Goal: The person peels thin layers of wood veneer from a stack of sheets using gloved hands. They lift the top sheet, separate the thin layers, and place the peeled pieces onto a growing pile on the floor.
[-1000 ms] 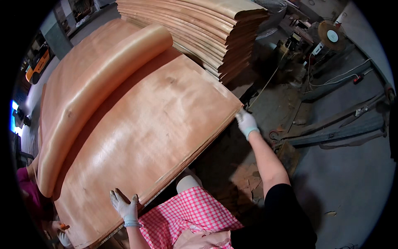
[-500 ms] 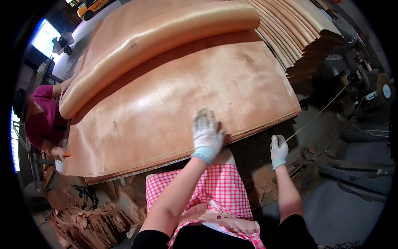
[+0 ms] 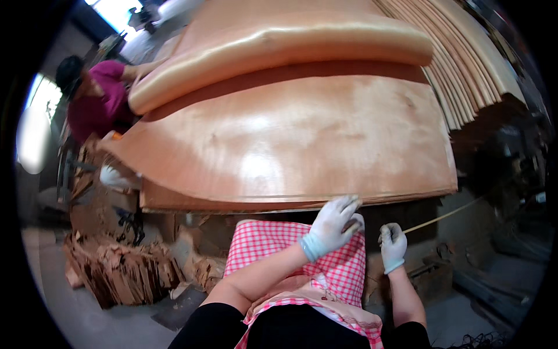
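Note:
A large, thin sheet of reddish-brown wood veneer (image 3: 325,139) lies on a stack of similar sheets, its far part curled into a long roll (image 3: 279,49). My left hand (image 3: 336,225), in a white glove, is at the near edge of the sheet. Its fingertips touch that edge, and the thumb stands apart from the fingers. To the right, off the stack, my gloved right hand (image 3: 393,245) is closed on the end of a long, thin, pale strip (image 3: 439,219). The strip's far end fades into the dark.
At the left a person (image 3: 102,96) in a purple shirt holds up the sheet's left corner. Several layered veneer sheets (image 3: 465,64) hang in folds at the far right. Torn brown scraps (image 3: 125,267) are heaped on the floor at lower left.
My left hand has come back off the sheet's surface to its near edge. The sheet's left corner has been lifted by the other person. My view has swung left.

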